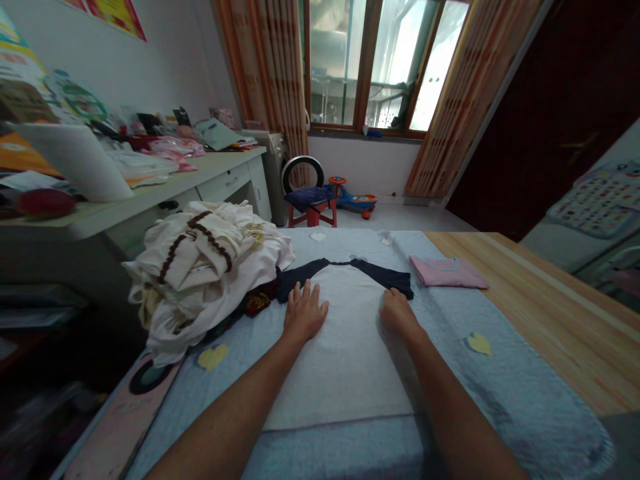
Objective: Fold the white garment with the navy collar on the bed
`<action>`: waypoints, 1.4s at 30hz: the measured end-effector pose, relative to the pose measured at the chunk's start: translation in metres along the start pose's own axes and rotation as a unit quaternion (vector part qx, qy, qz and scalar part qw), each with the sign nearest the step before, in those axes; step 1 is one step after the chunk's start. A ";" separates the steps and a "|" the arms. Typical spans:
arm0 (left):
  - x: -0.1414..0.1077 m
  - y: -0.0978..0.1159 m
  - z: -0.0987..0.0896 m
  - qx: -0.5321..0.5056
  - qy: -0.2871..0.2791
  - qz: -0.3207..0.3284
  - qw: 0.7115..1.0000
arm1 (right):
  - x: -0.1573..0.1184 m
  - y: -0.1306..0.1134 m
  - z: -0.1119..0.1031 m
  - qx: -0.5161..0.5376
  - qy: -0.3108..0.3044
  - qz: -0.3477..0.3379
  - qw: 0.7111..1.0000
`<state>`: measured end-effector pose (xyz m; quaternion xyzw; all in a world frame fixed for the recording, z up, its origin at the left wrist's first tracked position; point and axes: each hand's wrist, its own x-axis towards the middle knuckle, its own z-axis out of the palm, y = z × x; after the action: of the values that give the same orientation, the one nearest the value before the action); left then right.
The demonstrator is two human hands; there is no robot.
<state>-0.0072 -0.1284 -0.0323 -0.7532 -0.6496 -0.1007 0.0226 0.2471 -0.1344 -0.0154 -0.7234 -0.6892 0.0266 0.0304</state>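
Note:
A white T-shirt (345,360) with dark navy raglan sleeves lies spread on a light blue blanket, its collar pointing away from me. My left hand (304,313) rests flat on it by the left sleeve, fingers apart. At the opposite side, my right hand (397,312) has its fingers curled on the shirt's edge just below the right sleeve; the fingertips are partly hidden. A folded pink garment (447,272) lies beyond the right sleeve. To the left rises a heap of white and cream clothes (210,267), close to the left sleeve.
The blue blanket (500,400) with yellow hearts covers most of a wooden table (565,320). A long pinkish box or board (125,413) lies along the left edge. Further off stand a cluttered desk (210,175), a red stool (313,217) and a blue ride-on toy (353,199).

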 end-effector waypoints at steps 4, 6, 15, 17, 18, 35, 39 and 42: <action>-0.001 0.001 0.000 0.002 0.005 0.004 1.000 | 0.008 -0.034 -0.003 0.011 0.011 -0.056 0.998; -0.001 0.001 -0.001 0.005 0.007 0.007 1.000 | 0.014 -0.050 0.000 0.036 0.005 -0.116 0.993; -0.001 0.000 0.003 0.008 0.009 0.001 1.000 | 0.037 -0.043 0.008 0.046 -0.010 -0.066 0.997; -0.001 -0.001 0.003 0.003 0.008 0.001 1.000 | 0.039 -0.040 0.009 0.043 -0.004 -0.054 0.998; -0.001 -0.001 0.003 0.002 0.008 0.000 1.000 | 0.039 -0.040 0.010 0.042 -0.002 -0.050 0.998; -0.001 -0.001 0.002 -0.002 0.016 0.007 1.000 | 0.067 -0.072 0.009 0.052 -0.011 -0.107 0.993; -0.001 -0.001 0.002 -0.003 0.022 0.005 1.000 | 0.074 -0.069 0.012 0.044 -0.019 -0.078 0.996; 0.000 0.000 0.001 -0.006 0.017 0.002 1.000 | 0.075 -0.071 0.014 0.043 -0.018 -0.055 0.997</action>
<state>-0.0076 -0.1286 -0.0332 -0.7525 -0.6474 -0.1171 0.0296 0.1785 -0.0563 -0.0238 -0.6817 -0.7268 0.0674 0.0502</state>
